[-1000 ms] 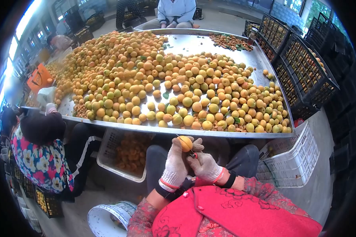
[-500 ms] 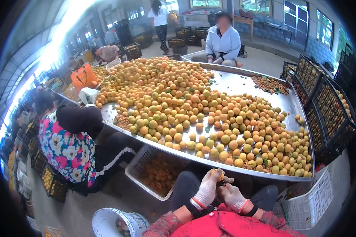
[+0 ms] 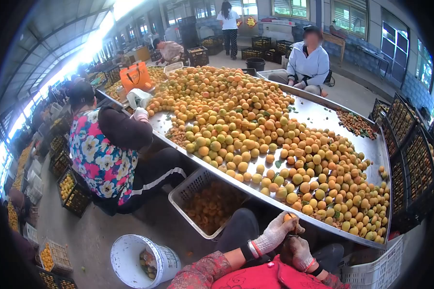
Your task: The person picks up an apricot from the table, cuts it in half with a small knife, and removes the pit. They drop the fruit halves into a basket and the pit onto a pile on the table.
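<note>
My left hand, in a whitish knit glove with a red band at the wrist, is closed on an apricot just off the table's near edge. Right below it, my right hand has its gloved fingers curled tightly, close to the fruit; I cannot make out what is inside that fist. Both hands are above my lap. Beyond them, a large heap of yellow-orange apricots covers much of a metal table, with some green leaves among the fruit.
A crate of halved fruit stands under the table edge, a white bucket left of my legs. White crates and black crates stand at right. One person sits at left, another across the table.
My view has swung left, so the table and people appear farther right. My hands stay close together around the apricot. The person at left now shows a gloved hand near the white bag.
</note>
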### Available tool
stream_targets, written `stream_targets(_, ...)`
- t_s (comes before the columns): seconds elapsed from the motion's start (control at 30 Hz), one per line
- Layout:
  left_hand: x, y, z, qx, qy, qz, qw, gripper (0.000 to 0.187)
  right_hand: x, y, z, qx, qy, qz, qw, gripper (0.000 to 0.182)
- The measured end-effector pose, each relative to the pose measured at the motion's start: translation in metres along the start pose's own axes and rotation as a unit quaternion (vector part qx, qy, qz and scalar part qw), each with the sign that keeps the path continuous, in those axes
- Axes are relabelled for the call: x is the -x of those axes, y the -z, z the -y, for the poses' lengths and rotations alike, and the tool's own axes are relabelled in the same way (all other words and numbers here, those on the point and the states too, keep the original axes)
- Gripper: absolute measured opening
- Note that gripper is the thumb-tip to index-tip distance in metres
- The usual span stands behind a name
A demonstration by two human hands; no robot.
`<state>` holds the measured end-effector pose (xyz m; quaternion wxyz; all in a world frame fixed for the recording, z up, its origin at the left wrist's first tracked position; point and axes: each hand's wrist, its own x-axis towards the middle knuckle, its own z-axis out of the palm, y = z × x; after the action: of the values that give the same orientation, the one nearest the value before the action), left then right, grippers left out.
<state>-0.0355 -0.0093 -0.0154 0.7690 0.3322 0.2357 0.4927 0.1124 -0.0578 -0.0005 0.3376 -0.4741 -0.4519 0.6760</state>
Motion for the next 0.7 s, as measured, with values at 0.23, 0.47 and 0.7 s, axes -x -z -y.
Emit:
stream_targets(0.23,-0.002,0.008,0.006,-0.013,-0.051,-0.022,0.998,0.041,-0.002,-0.008,0.003,0.132,0.144,-0.144,0.970,0.011)
stream_targets(0.47,-0.008,0.012,0.023,0.005,-0.002,-0.017,1.000,0.046,-0.030,0.013,0.024,0.108,0.265,-0.246,0.926,0.012)
stream_targets(0.7,-0.016,0.008,0.049,-0.012,0.033,0.053,0.998,0.038,-0.037,0.011,0.026,0.264,0.345,-0.268,0.860,0.005)
